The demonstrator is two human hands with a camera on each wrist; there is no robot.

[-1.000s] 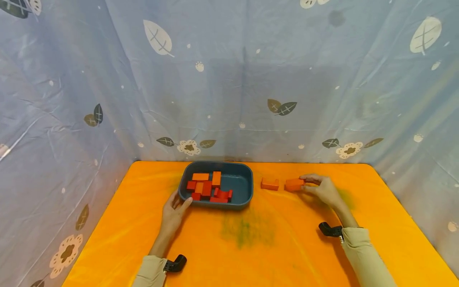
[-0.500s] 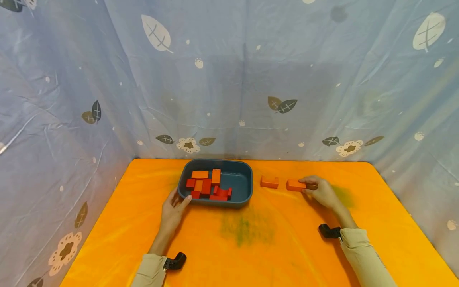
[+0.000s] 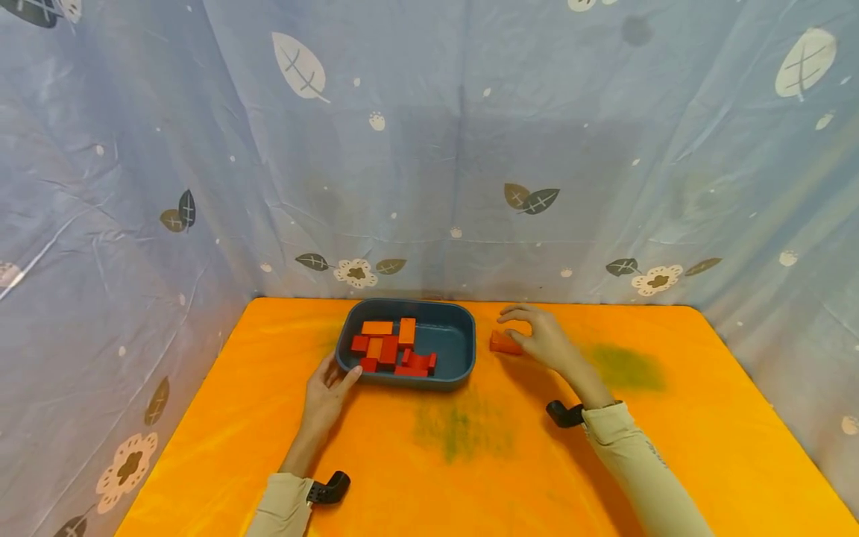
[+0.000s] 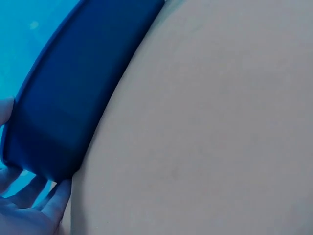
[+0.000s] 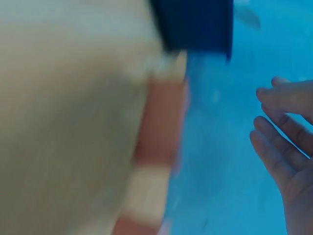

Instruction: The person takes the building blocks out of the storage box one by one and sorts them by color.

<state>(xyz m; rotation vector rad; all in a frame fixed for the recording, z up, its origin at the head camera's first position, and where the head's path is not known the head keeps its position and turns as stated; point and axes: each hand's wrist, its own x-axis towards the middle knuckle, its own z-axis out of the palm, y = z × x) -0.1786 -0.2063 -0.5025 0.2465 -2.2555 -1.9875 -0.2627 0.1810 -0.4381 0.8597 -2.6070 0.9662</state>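
A dark blue plastic tray (image 3: pixel 461 382) stands at the back of the table, with red and orange building blocks (image 3: pixel 388 352) in its left and middle parts. My left hand (image 3: pixel 322 399) holds the tray's front left corner, thumb at the rim and fingers against the outer wall. To the right of the tray lies an orange block (image 3: pixel 503 344), partly covered by my right hand (image 3: pixel 546 343). That hand hovers with fingers spread and bent, nothing between them. In the right wrist view, blurred, a second block (image 5: pixel 134 226) lies in line beyond the nearer block (image 5: pixel 161 122).
A yellow-orange cloth (image 3: pixel 496 477) with greenish smudges covers the table. Patterned curtains (image 3: pixel 403 149) hang close behind the table's back edge and along its sides. Bare cloth lies in front of the tray and to the right.
My right hand has let go of the right-hand orange block and moved left over the block nearer the tray. The released block is now hidden in the head view. My left hand stays put.
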